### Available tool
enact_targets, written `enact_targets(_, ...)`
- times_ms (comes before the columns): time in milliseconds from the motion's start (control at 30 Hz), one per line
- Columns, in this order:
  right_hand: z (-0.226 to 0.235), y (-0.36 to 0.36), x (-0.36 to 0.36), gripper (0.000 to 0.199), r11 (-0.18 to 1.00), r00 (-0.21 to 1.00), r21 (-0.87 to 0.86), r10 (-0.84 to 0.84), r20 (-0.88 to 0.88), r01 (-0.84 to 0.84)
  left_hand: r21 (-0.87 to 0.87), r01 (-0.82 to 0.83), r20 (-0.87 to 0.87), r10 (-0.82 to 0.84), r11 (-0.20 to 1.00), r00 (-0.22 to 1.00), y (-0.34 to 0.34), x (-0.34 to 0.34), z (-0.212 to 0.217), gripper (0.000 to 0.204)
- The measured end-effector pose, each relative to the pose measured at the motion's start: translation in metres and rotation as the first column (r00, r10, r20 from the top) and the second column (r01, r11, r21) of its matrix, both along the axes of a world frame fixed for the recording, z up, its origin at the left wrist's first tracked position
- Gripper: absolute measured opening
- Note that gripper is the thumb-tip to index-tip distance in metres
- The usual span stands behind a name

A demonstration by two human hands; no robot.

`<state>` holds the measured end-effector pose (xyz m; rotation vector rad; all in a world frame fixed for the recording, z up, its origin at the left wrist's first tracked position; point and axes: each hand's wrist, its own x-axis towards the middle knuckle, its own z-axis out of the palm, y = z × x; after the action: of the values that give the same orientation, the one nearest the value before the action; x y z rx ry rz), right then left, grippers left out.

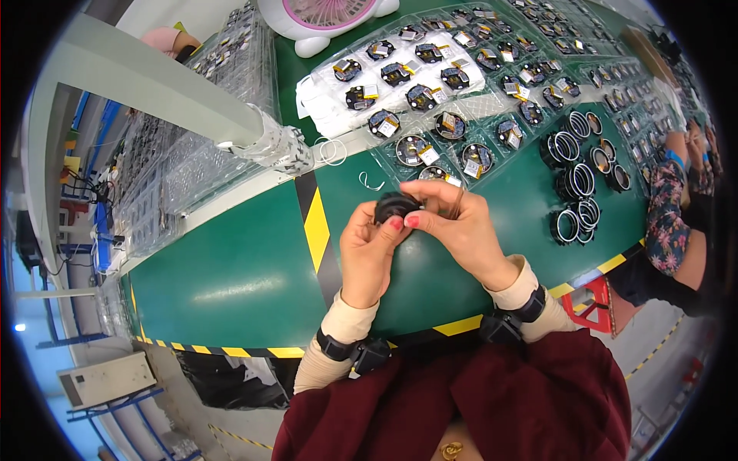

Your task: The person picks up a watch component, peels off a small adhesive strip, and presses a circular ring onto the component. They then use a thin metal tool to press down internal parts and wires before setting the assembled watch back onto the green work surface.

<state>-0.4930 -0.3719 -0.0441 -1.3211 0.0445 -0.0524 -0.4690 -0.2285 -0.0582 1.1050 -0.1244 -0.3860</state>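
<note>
My left hand (367,250) and my right hand (460,227) meet above the green table (238,269), both gripping one small round black part (393,206) between fingertips and thumbs. My right hand also has a thin metal ring (459,201) hooked by its fingers. Just beyond the hands lies a clear plastic tray (492,127) with several round black parts, each with a yellow and white tab. A loose wire ring (370,182) lies on the table near my left fingertips.
Stacks of black ring-shaped parts (575,180) stand to the right. A pink and white desk fan (327,19) sits at the back. Empty clear trays (192,146) pile up on the left. Another person's arm in a patterned sleeve (665,215) rests at the right edge.
</note>
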Motion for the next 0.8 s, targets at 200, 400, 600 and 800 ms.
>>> enact_targets(200, -0.006, -0.003, 0.003, 0.024, 0.995, 0.995, 0.096, 0.001, -0.096, 0.008, 0.114, -0.045, 0.045, 0.041, 0.992, 0.998, 0.000, 0.001, 0.013, 0.025)
enact_targets(400, 0.005, -0.017, 0.006, 0.025, 0.972, 0.959, 0.210, 0.156, -0.236, -0.106, 0.262, -0.082, 0.144, 0.045, 0.962, 0.989, -0.004, -0.009, 0.011, 0.029)
enact_targets(600, -0.004, -0.010, 0.007, 0.024, 0.975, 0.973, 0.218, 0.099, -0.209, -0.052, 0.303, -0.124, 0.244, 0.049, 0.945, 0.969, -0.005, -0.008, 0.006, 0.028)
enact_targets(800, 0.003, -0.011, 0.007, 0.022, 0.978, 0.989, 0.192, 0.099, -0.111, -0.076, -0.212, 0.013, -0.227, -0.062, 0.977, 0.972, 0.009, 0.007, 0.008, 0.025)
